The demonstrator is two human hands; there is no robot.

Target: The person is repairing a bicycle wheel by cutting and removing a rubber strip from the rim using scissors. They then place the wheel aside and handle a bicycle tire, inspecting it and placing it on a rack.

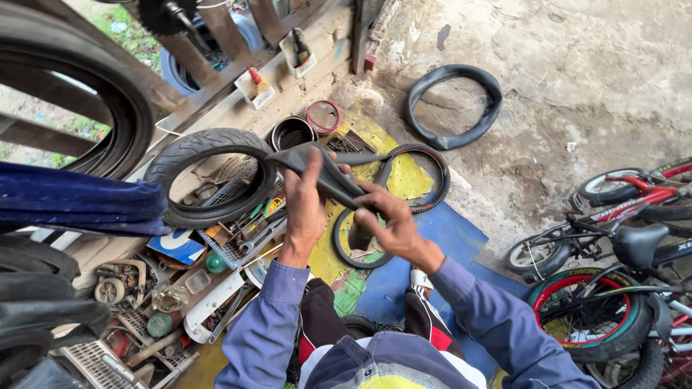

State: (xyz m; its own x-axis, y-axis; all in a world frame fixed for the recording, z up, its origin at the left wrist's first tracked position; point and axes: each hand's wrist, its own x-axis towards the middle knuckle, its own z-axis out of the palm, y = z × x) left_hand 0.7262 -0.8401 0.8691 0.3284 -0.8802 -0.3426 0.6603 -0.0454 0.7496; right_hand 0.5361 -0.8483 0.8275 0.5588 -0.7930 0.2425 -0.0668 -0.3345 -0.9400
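- Left hand (304, 209) and right hand (393, 227) both pinch a limp black rubber inner tube (317, 169), its loop unfinished.
- Black motorcycle tyre (209, 176) lies at nine o'clock, untouched.

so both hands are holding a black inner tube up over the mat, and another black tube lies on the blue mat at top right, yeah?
Not quite. The head view shows the other black tube lying on the bare concrete floor, not the blue mat. Both the left hand and right hand do hold a black inner tube.

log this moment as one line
left hand: grips inner tube | right hand: grips same tube lower | nearby: motorcycle tyre, small tyre | floor: blue mat
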